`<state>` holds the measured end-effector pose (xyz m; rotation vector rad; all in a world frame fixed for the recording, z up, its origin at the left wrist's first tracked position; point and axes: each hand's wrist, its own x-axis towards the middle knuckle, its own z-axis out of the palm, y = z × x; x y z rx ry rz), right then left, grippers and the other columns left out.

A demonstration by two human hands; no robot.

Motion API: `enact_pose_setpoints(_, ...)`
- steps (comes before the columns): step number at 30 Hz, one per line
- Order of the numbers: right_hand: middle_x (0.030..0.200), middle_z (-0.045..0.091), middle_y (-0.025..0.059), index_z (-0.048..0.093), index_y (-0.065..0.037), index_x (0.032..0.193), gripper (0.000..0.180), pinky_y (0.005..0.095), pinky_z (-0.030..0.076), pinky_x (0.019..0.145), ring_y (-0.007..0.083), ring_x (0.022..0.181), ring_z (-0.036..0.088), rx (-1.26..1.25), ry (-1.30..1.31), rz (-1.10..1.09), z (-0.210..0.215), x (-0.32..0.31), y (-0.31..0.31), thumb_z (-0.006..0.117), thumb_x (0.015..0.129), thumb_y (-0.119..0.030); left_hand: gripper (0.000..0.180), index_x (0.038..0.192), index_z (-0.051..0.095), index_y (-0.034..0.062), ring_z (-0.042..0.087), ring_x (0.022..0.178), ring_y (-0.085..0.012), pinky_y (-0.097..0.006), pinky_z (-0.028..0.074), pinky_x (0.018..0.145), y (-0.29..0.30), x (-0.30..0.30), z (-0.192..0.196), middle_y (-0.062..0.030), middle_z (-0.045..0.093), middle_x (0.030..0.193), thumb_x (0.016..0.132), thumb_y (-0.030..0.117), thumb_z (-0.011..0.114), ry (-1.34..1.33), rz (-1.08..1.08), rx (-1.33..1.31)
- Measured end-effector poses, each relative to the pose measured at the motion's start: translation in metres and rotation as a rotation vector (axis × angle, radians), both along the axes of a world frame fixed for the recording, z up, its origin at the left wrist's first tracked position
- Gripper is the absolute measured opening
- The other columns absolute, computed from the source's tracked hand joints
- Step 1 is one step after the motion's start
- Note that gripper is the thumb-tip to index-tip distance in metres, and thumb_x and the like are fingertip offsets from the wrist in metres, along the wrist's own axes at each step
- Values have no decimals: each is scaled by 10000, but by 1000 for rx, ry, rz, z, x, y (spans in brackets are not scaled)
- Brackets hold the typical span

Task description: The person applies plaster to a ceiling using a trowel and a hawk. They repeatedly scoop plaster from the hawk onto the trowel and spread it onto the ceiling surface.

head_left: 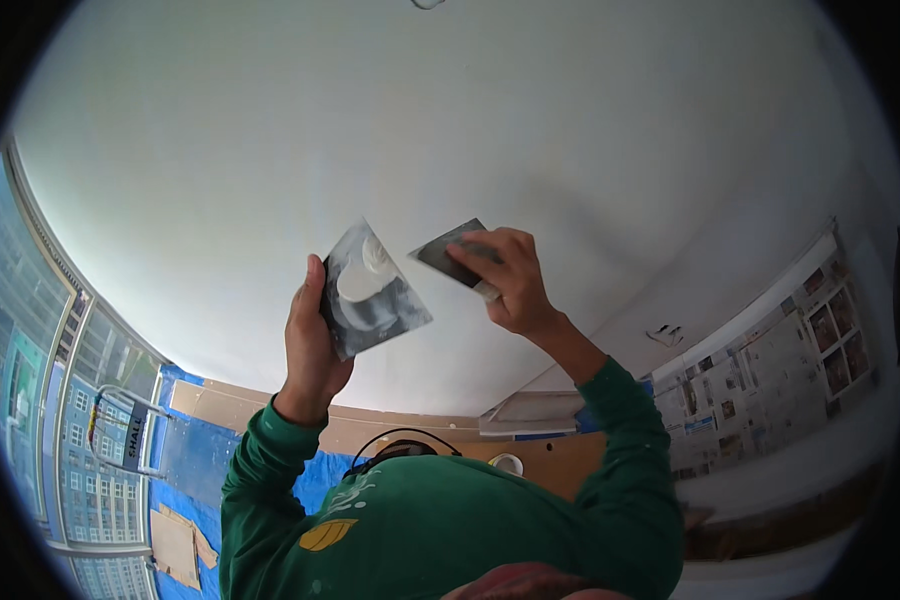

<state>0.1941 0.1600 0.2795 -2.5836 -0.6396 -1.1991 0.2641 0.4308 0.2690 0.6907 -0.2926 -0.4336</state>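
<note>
My left hand grips a square metal putty blade by its left edge, thumb upright along the side. White putty lies in a rounded smear across the blade's face, with a ridged dab near its top corner. To the right, my right hand is closed around a second, darker flat putty blade, its fingers laid over the face. That blade's left corner points at the left blade, and a small gap separates the two. Both are held up before a broad white plaster surface.
Tall windows line the left side. Blue sheeting and torn cardboard lie below. Newspaper sheets cover part of the right side. Wires stick out of the white surface. A round white container stands behind my torso.
</note>
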Motion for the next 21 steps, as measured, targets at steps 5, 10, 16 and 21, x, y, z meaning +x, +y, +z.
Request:
enact_pose_setpoints(5, 1286, 623, 102, 580, -31, 1324, 337, 394, 471, 1021, 212, 1162, 606, 1511, 284, 514, 1, -16, 44, 546, 1049, -225, 637, 1159, 625, -66, 643, 964, -164, -278, 516, 851, -10, 29, -28, -104, 685, 1066, 1103, 511, 361, -211, 464, -13)
enact_pose_setpoints(10, 1215, 687, 76, 593, -47, 1259, 270, 401, 510, 1018, 208, 1136, 660, 1985, 779, 630, 24, -41, 83, 551, 1037, -195, 708, 1252, 598, -85, 700, 962, -263, -333, 565, 813, 3, 37, -46, -187, 687, 1126, 1110, 509, 239, -1094, 1034, 255)
enact_pose_setpoints(16, 1129, 703, 64, 604, -43, 1199, 229, 386, 520, 989, 197, 1069, 681, 2046, 1022, 731, 32, -49, 108, 555, 1026, -184, 671, 1231, 662, -15, 739, 986, -332, -363, 626, 752, -1, 47, -32, -172, 718, 1095, 1073, 534, 309, -1762, 1207, 183)
enact_pose_setpoints(21, 1117, 708, 92, 606, -23, 1181, 211, 380, 547, 944, 208, 1037, 693, 1859, 1001, 575, 50, -53, 99, 535, 1023, -144, 529, 1251, 683, 42, 733, 1021, -282, -335, 618, 758, 4, 59, -47, -108, 723, 1132, 1052, 475, 453, -1835, 1178, 373)
